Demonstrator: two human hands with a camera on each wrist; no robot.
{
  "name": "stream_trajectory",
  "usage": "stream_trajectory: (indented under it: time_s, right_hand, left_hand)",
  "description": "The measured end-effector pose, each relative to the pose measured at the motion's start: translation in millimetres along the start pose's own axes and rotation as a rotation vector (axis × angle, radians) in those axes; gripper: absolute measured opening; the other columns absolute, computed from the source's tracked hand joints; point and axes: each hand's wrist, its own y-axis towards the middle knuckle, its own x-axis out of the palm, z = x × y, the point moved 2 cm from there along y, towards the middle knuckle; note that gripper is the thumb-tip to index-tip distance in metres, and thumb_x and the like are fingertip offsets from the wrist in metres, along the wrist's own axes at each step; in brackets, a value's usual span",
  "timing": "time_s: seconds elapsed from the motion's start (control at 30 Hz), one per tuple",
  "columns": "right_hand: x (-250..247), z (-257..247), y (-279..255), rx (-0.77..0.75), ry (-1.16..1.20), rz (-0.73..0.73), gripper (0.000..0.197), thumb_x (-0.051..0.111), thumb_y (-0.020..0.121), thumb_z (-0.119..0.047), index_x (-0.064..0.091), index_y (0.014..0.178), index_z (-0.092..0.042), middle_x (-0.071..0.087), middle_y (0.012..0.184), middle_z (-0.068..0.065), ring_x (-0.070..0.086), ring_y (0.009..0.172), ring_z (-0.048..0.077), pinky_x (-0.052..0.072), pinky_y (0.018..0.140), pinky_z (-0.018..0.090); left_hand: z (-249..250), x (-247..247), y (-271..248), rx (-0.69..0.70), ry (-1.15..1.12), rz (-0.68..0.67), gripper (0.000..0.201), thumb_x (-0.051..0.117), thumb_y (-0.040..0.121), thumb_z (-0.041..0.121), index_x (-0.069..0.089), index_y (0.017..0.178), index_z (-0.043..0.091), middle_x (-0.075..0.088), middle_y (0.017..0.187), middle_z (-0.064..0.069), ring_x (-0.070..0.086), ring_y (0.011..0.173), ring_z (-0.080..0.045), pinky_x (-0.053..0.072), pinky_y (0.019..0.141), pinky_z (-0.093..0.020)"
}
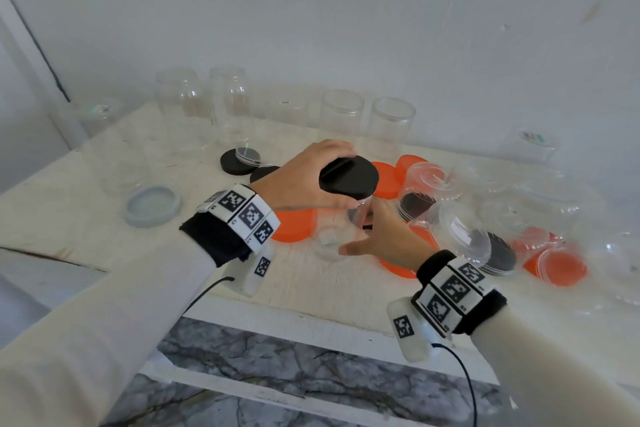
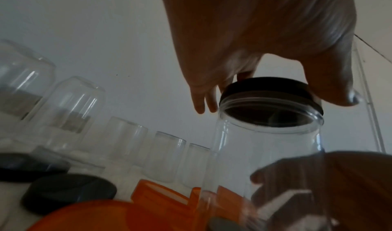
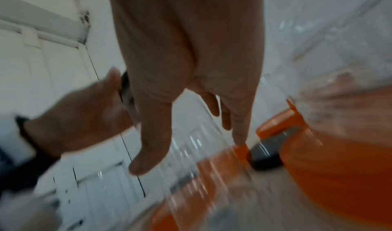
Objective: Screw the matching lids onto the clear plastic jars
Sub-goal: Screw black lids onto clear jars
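Note:
My left hand (image 1: 311,177) grips a black lid (image 1: 353,178) by its rim and holds it, slightly tilted, on the mouth of a clear plastic jar (image 1: 329,236) that stands on the table. The left wrist view shows the black lid (image 2: 265,87) sitting over the jar (image 2: 265,147) rim, thumb on one side and fingers on the other. My right hand (image 1: 384,239) holds the jar's lower body, thumb in front and fingers behind. In the blurred right wrist view, my right hand (image 3: 191,66) spans the jar (image 3: 191,150), with my left hand (image 3: 80,117) beyond.
Upright and upturned clear jars (image 1: 341,114) line the back wall. Orange lids (image 1: 384,180), a black lid (image 1: 239,161) and a pale blue-grey lid (image 1: 152,206) lie on the white table (image 1: 311,315). Toppled jars (image 1: 464,236) crowd the right side.

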Motion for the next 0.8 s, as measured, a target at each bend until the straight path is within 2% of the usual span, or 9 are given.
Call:
stream_trajectory:
  time_s: [0.07,0.13,0.27,0.3,0.37,0.43,0.57,0.67,0.8]
  right_hand:
    - [-19.0,-8.8,-3.5,-0.004,-0.053,-0.052,0.083,0.087,0.054,-0.043,0.044,0.118,-0.016,0.043,0.125,0.003,0.049,0.112,0.022,0.046,0.097,0.041]
    - [-45.1,-22.8,-6.6,-0.042,-0.054,-0.03,0.109,0.084,0.048,-0.058,0.033,0.137,-0.022,0.037,0.136,-0.003,0.045,0.121,0.016,0.043,0.102,0.041]
    - [-82.6,-62.7,-10.6,-0.102,-0.13,-0.046,0.084,0.077,0.069,-0.042,0.032,0.139,-0.026,0.032,0.139,-0.008,0.04,0.123,0.01,0.042,0.101,0.036]
    - [-85.4,-72.0,-8.4,-0.119,-0.174,-0.074,0.079,0.076,0.072,-0.039,0.034,0.137,-0.027,0.034,0.139,-0.008,0.041,0.122,0.01,0.042,0.099,0.033]
    - [-82.0,-86.4,-0.6,-0.152,-0.289,-0.134,0.076,0.074,0.075,-0.037,0.034,0.139,-0.026,0.036,0.141,-0.007,0.041,0.123,0.012,0.037,0.096,0.026]
    - [-74.7,-95.9,6.9,-0.181,-0.424,-0.198,0.08,0.073,0.076,-0.038,0.031,0.142,-0.023,0.038,0.142,-0.005,0.041,0.124,0.013,0.034,0.094,0.023]
    - [-69.2,-109.4,18.4,-0.22,-0.605,-0.276,0.085,0.075,0.075,-0.035,0.026,0.144,-0.027,0.041,0.139,0.0,0.039,0.126,0.02,0.037,0.101,0.034]
    - [-67.5,-116.2,23.1,-0.218,-0.703,-0.361,0.09,0.077,0.073,-0.028,0.022,0.144,-0.036,0.037,0.134,-0.001,0.04,0.122,0.022,0.042,0.099,0.04]
    - [-68.6,-123.9,22.9,-0.28,-0.789,-0.463,0.088,0.074,0.072,-0.013,0.027,0.142,-0.039,0.03,0.131,-0.005,0.04,0.119,0.02,0.046,0.095,0.041]
  left_hand:
    - [-5.6,2.3,-6.0,-0.059,-0.118,0.033,0.099,0.084,0.063,0.037,0.028,0.143,0.016,0.03,0.146,0.004,0.029,0.129,-0.001,0.025,0.1,-0.006]
    - [-14.2,8.7,-14.4,-0.139,-0.238,0.054,0.11,0.083,0.061,0.035,0.017,0.147,0.017,0.023,0.15,0.007,0.024,0.132,0.001,0.023,0.1,-0.008]
    - [-28.6,31.0,-23.7,-0.25,-0.4,0.082,0.115,0.085,0.063,0.027,0.007,0.148,0.021,0.022,0.151,0.007,0.024,0.136,-0.004,0.025,0.111,-0.026]
    - [-29.1,36.6,-23.5,-0.258,-0.446,0.101,0.111,0.085,0.064,0.021,0.01,0.146,0.02,0.03,0.146,0.007,0.031,0.132,-0.001,0.03,0.109,-0.024]
    - [-28.6,44.3,-21.2,-0.248,-0.509,0.16,0.097,0.083,0.066,0.011,0.021,0.14,0.019,0.041,0.131,0.013,0.041,0.115,0.016,0.036,0.094,-0.006]
    - [-28.3,48.1,-18.7,-0.259,-0.52,0.203,0.087,0.081,0.067,0.008,0.029,0.135,0.02,0.044,0.126,0.013,0.044,0.107,0.018,0.036,0.08,0.002]
    - [-33.6,51.0,-14.3,-0.281,-0.537,0.192,0.088,0.086,0.061,0.025,0.039,0.135,0.02,0.054,0.128,0.007,0.05,0.117,-0.003,0.041,0.087,-0.013]
    - [-35.5,49.8,-14.9,-0.287,-0.53,0.167,0.095,0.084,0.052,0.041,0.041,0.135,0.023,0.056,0.127,0.008,0.05,0.118,-0.003,0.042,0.095,-0.022]
    - [-32.6,42.7,-16.4,-0.24,-0.5,0.132,0.068,0.082,0.068,0.015,0.045,0.121,0.034,0.057,0.117,0.014,0.05,0.109,0.011,0.039,0.084,-0.006]
